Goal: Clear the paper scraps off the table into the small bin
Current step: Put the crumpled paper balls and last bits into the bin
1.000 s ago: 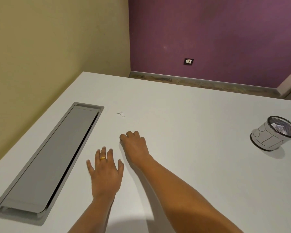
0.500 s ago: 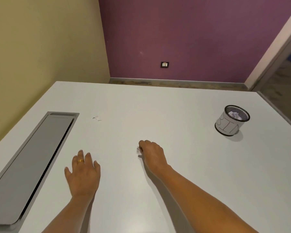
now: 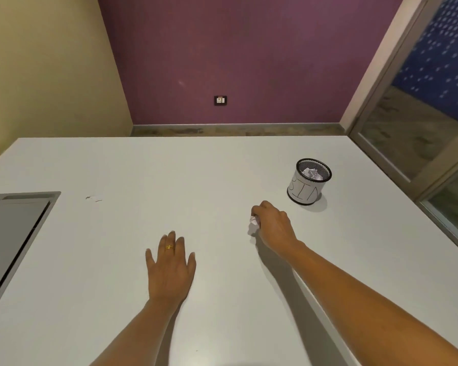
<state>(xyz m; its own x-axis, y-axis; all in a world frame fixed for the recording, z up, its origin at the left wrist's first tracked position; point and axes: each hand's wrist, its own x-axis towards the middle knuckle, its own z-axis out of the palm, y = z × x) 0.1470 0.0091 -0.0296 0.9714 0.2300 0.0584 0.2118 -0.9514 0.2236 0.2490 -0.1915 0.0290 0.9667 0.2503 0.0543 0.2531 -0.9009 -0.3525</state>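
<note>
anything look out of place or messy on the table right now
Small torn paper scraps lie loose on the white table near the grey cable hatch, far left of the bin. The right hand holds a crumpled scrap. Nothing looks spilled or damaged.

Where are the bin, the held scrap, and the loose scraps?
bin (image 3: 301,192), head view, labelled wall
held scrap (image 3: 253,224), head view, crumpled middle
loose scraps (image 3: 89,198), head view, larger left piece

Grey cable hatch (image 3: 13,241) — wall socket (image 3: 220,100)

Handwritten "BIN" on the small mesh bin's (image 3: 302,191) white paper wrap
</note>
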